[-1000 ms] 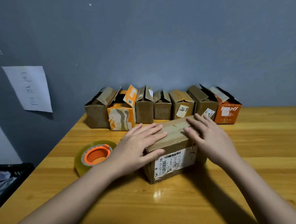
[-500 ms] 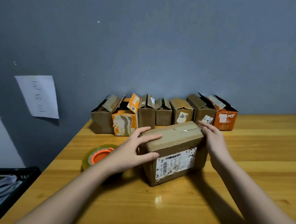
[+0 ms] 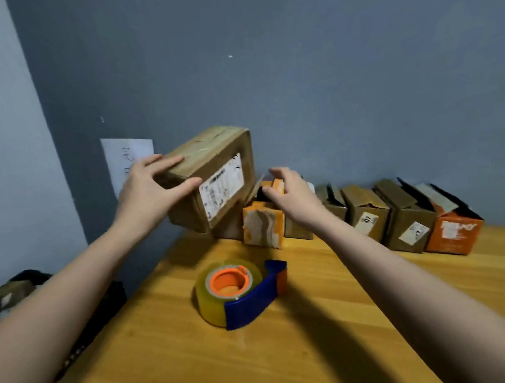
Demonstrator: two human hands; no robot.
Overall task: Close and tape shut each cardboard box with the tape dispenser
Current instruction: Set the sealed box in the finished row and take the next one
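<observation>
- At upper left of the frame, left hand (image 3: 148, 195) grips a closed brown cardboard box (image 3: 214, 176) aloft, tilted.
- Right hand (image 3: 290, 193), fingers loosely spread, reaches an open orange-and-white cardboard box (image 3: 262, 225) in the row.
- Blue-and-orange tape dispenser (image 3: 240, 291) sits lower centre on the wooden bench (image 3: 330, 335).
- Likely step: setting aside the finished box; next, close the orange box's flaps.

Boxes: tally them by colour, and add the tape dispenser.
Brown boxes: 6, counting the held box in the left hand
Orange boxes: 2
Tape dispenser: 1
Total: 9
</observation>
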